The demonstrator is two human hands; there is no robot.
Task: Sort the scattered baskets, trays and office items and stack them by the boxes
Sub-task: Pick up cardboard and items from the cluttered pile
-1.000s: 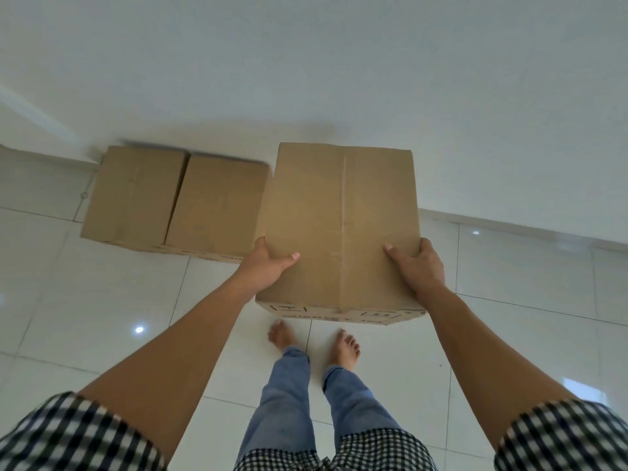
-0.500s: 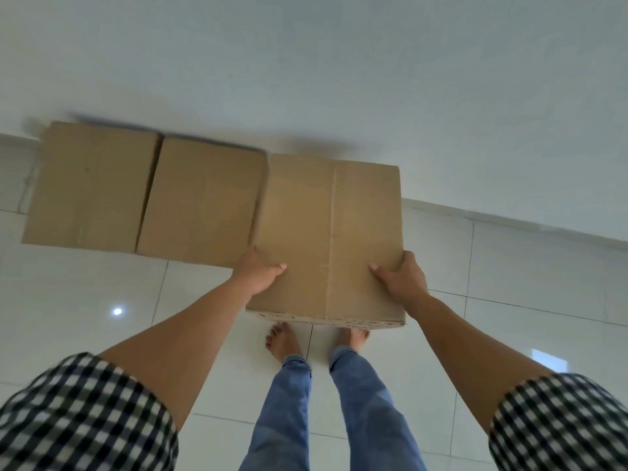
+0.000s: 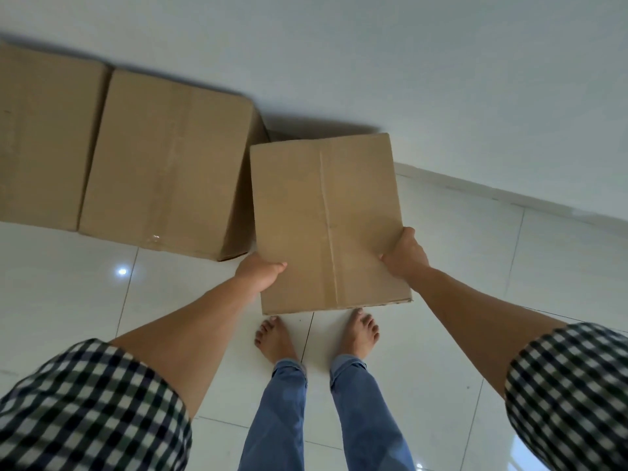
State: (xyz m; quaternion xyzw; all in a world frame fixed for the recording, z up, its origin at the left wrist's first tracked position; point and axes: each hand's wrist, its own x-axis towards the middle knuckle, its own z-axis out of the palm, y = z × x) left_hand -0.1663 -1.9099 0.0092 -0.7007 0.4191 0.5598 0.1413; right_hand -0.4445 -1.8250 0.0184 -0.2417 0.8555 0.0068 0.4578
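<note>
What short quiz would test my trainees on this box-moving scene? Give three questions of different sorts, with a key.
1. True or false: the left hand and right hand both grip the front box.
2. How many other boxes line the wall?
3. The floor is: A carpet, B glossy tiles, C wood.
Key: 1 true; 2 two; 3 B.

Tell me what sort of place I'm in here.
Probably a plain indoor room, likely in a home: glossy white floor tiles, a bare white wall, two cardboard boxes lined up against it, and bare feet on the tiles. The left hand and right hand grip a third box.
</note>
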